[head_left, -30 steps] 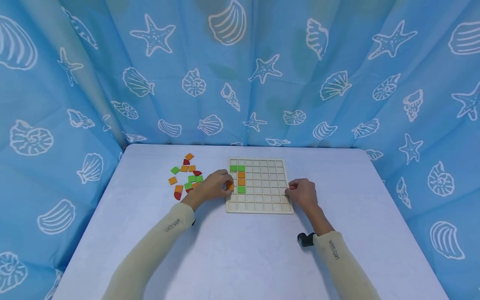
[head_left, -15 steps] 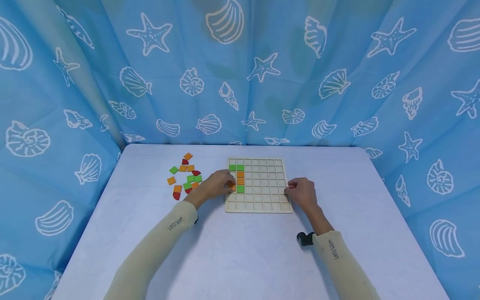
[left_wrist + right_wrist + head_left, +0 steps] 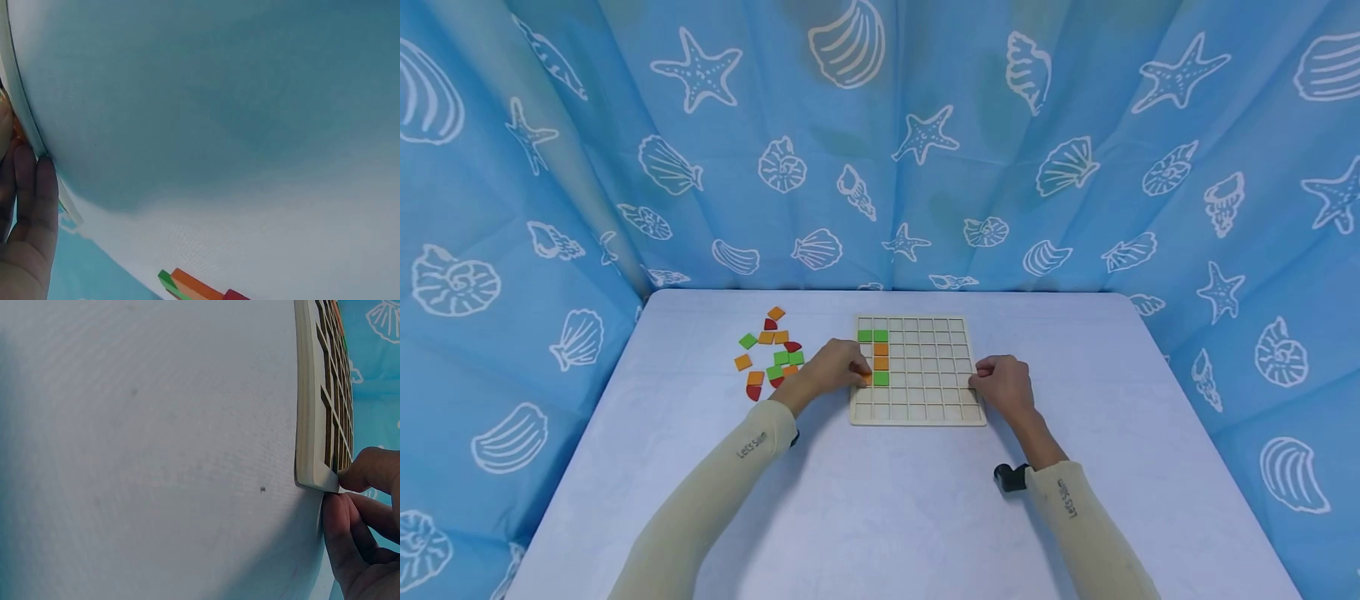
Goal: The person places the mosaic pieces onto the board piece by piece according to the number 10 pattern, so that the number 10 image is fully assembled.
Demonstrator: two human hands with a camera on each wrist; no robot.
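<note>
A pale wooden grid board [image 3: 928, 367] lies on the white table. My left hand [image 3: 835, 367] is at its left side, thumb and fingers on an orange square tile [image 3: 867, 379] in the leftmost column, beside a green tile [image 3: 882, 378]. The hand hides part of that column. Two more green tiles [image 3: 873, 336] and two orange tiles [image 3: 882, 357] sit in the grid's left columns. My right hand [image 3: 1004, 386] pinches the board's right edge; in the right wrist view the thumb [image 3: 369, 470] is on top, with fingers [image 3: 337, 519] against the side.
Left of the board are scattered loose pieces: several orange squares [image 3: 742, 362], green squares [image 3: 748, 341] and red quarter-round pieces [image 3: 754, 392]. A blue curtain [image 3: 955, 192] with white shell prints hangs behind the table [image 3: 880, 517].
My left hand has shifted slightly right, bringing the orange tile from the board's left border into line with the green tile. The right hand stays at the board's edge.
</note>
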